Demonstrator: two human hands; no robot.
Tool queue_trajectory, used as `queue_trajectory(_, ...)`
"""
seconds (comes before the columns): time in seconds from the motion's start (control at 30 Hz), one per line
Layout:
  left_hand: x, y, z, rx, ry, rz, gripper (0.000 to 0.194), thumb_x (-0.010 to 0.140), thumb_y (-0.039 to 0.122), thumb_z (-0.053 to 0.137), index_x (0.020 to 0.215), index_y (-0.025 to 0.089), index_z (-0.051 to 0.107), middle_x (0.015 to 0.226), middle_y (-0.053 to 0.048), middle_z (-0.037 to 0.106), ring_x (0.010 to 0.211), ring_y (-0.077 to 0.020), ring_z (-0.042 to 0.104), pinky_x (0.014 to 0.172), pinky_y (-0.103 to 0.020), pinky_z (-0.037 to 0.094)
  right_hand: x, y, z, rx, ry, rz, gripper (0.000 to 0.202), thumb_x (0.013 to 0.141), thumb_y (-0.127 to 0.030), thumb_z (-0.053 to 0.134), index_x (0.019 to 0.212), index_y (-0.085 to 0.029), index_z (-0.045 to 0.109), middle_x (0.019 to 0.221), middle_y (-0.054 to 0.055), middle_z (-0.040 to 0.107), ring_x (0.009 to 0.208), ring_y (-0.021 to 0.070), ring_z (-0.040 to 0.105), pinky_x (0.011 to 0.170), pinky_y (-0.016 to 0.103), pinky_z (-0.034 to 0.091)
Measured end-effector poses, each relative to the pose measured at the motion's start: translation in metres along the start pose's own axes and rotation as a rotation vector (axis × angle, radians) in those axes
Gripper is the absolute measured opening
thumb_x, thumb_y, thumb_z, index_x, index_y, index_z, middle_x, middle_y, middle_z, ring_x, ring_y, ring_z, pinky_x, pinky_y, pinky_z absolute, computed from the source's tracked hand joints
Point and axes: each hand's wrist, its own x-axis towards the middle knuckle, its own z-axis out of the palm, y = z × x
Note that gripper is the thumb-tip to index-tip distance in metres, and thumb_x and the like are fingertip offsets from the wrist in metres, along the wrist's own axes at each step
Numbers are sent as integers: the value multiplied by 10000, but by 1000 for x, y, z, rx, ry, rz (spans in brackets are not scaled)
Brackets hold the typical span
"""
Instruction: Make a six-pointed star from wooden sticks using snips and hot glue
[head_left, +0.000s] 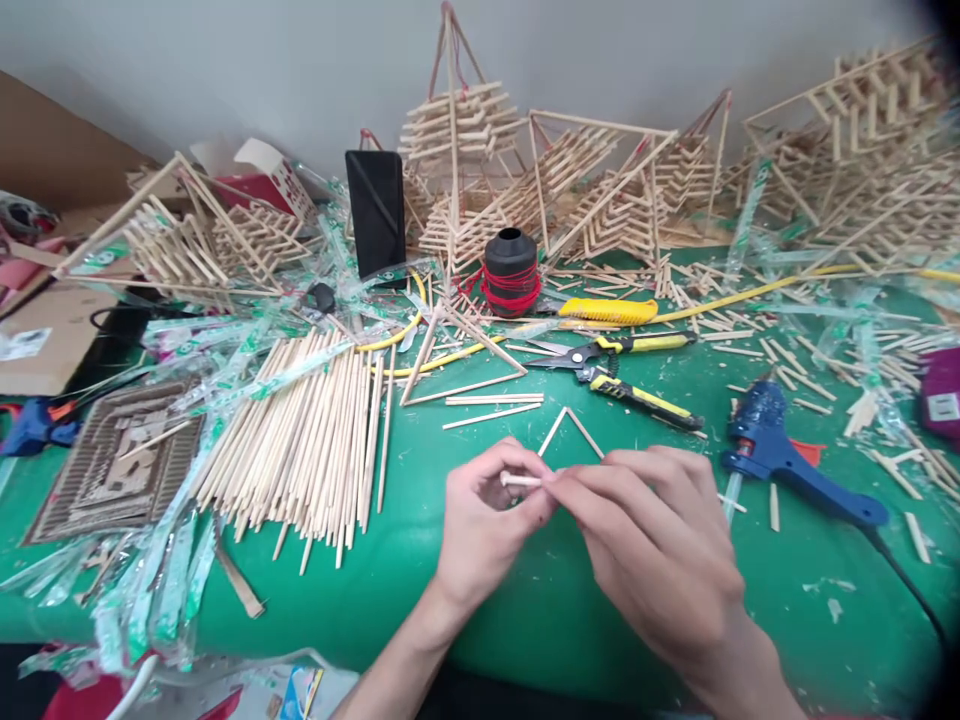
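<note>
In the head view, my left hand [491, 530] and my right hand [660, 550] meet at the front middle of the table. Both pinch a short wooden stick [520, 481], its left end poking out inside the curl of my left fingers. Right behind my fingers, two thin sticks meet in a V shape [553, 432] pointing away from me; my hands hide their near ends, so I cannot tell whether they join the held stick. Beyond them lie a few loose sticks [493, 400] and a triangle of sticks [465, 385].
A big bundle of sticks [300, 440] lies left. A blue glue gun [795, 460] with its cord is at right. Behind are yellow-handled cutters [637, 395], a yellow knife [609, 311], a spool with red thread [511, 285], a black phone [376, 212] and stick-built pyramids [465, 130].
</note>
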Motion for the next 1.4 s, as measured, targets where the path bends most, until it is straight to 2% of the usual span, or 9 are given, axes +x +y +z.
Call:
queue_trajectory(0.07,-1,4,-17,82,-26,-46,418,607,344,982,886,180,718,714,11,621,609,-102,558,571,-199,471,-2,4,-1,16,-18,23,231,923,-28,613,1054,-211,668,905,10,785,879,186,638,853,385,425)
queue_trajectory(0.13,-4,9,-38,230,-48,-17,451,612,339,981,935,176,711,724,5,635,618,-108,569,586,-207,479,-7,9,-3,10,-33,34,236,904,-12,642,1030,-209,674,880,4,775,863,179,620,832,369,426)
queue_trajectory(0.23,-7,12,-68,567,-156,162,255,754,305,898,901,177,732,759,-16,651,660,-120,581,623,-228,480,-17,18,-4,-3,-83,27,240,895,-9,658,1028,-207,682,869,9,757,872,182,596,825,364,424)
queue_trajectory(0.33,-8,10,-82,860,-277,289,104,902,281,764,953,194,739,820,-32,678,732,-143,614,691,-270,478,-26,23,-1,14,-150,-6,224,903,-24,651,1030,-205,685,883,14,750,880,182,588,838,364,420)
queue_trajectory(0.5,-4,0,-76,1221,-366,410,93,977,267,668,942,204,727,848,-21,703,781,-162,621,750,-320,390,-33,17,8,63,-195,6,176,905,-29,640,997,-173,684,867,29,726,875,184,598,846,370,403)
queue_trajectory(0.6,-4,-4,-74,1299,-380,450,131,1007,260,624,949,199,724,857,-18,700,780,-158,599,749,-326,356,-37,12,13,80,-209,63,129,928,-56,633,971,-169,678,846,29,709,866,183,602,831,371,392)
queue_trajectory(0.77,-5,-7,-75,1306,-367,486,156,1021,278,609,948,199,722,862,-3,681,777,-146,568,754,-328,329,-43,10,19,88,-177,101,90,936,-90,655,962,-171,683,821,18,691,830,165,584,798,362,373)
queue_trajectory(1.4,-5,-7,-74,1301,-393,490,135,1017,248,611,970,207,731,853,2,658,771,-150,526,742,-332,287,-46,12,30,77,-168,80,86,922,-78,669,945,-160,684,790,23,660,812,170,581,802,376,384)
